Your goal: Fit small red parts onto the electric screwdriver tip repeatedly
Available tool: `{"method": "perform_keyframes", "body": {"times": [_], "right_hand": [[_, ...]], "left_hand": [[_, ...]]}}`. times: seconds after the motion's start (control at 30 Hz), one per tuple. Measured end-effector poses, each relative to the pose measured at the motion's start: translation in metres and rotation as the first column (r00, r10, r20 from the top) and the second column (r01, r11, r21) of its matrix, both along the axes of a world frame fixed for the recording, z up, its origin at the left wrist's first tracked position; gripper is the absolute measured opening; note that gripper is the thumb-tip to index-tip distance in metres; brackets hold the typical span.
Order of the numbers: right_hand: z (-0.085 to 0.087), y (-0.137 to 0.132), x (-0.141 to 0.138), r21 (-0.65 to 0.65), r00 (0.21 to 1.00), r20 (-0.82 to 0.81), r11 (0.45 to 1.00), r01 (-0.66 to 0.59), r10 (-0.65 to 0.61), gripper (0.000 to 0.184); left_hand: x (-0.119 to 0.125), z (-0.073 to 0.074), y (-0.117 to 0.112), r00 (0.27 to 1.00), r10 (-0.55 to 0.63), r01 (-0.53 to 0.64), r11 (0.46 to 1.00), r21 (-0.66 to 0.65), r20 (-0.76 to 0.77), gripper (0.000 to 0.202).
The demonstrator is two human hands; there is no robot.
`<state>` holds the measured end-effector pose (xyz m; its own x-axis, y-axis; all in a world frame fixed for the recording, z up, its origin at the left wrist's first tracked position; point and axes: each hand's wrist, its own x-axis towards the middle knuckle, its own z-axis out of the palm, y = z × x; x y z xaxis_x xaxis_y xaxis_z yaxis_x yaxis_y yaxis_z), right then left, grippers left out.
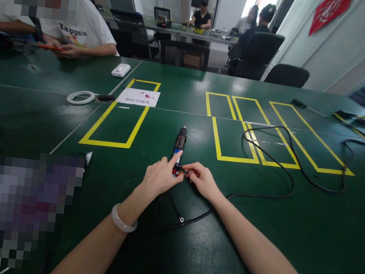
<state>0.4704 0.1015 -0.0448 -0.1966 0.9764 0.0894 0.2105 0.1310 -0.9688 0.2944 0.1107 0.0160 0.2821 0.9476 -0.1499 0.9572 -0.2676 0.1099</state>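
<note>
Head view: a bare left hand (pixel 161 176) and a bare right hand (pixel 203 181) meet over a slim tool (pixel 180 140) on the green counter (pixel 168 258).
Work done: the tool's far body appears assembled, with its tip in place; this is a judgement from its outline.
Work left: red and other coloured parts (pixel 175 171) show at the near end, so that end looks unclosed and the work seems unfinished; how much remains cannot be told.
Tool: lies lengthwise on the counter, tip to the far side, near end between the two hands, in the gap between the left and right tape frames.
Left grip: index finger laid along the tool, thumb across its near end, holding it; the tool emerges beyond the fingertip.
Right grip: thumb and index finger drawn close together just right of the near end, seemingly pinching a small piece, too small to confirm.
Cable (pixel 255 195): black, passing by the right wrist and looping nearer than the hands; whether it joins the tool is hidden.
Tape frames: yellow, one to the left (pixel 105 144), others to the right (pixel 238 159).
</note>
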Motion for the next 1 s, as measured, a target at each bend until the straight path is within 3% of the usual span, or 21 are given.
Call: {"method": "perform_keyframes", "body": {"times": [0.07, 0.2, 0.37, 0.5, 0.73, 1.0], "right_hand": [[-0.001, 0.001, 0.002, -0.038, 0.996, -0.070, 0.998, 0.044, -0.046, 0.028], [0.003, 0.003, 0.006, -0.127, 0.982, -0.190, 0.992, -0.004, -0.020, 0.022], [0.010, 0.002, 0.007, -0.148, 0.979, -0.200, 0.989, -0.005, -0.025, 0.023], [0.012, -0.002, 0.007, -0.127, 0.993, -0.102, 0.991, 0.043, -0.056, 0.022], [0.023, -0.008, 0.008, 0.160, 0.969, 0.218, 0.983, 0.084, -0.118, 0.021], [0.027, -0.012, 0.003, 0.200, 0.941, 0.331, 0.980, 0.010, -0.077, 0.020]], "left_hand": [[-0.001, 0.000, -0.001, 1.000, 0.004, -0.004, 1.000, 0.011, -0.007, 0.078], [-0.008, 0.001, -0.002, 1.000, 0.017, -0.017, 1.000, 0.012, -0.025, 0.079], [-0.029, 0.004, 0.007, 0.998, 0.032, -0.033, 0.999, -0.007, -0.049, 0.078], [-0.054, 0.007, 0.019, 0.992, 0.106, -0.109, 0.993, -0.037, -0.065, 0.079], [-0.110, 0.003, 0.043, 0.952, 0.294, -0.297, 0.954, -0.032, -0.079, 0.083], [-0.161, -0.005, 0.053, 0.883, 0.468, -0.464, 0.881, 0.092, -0.025, 0.075]]}}
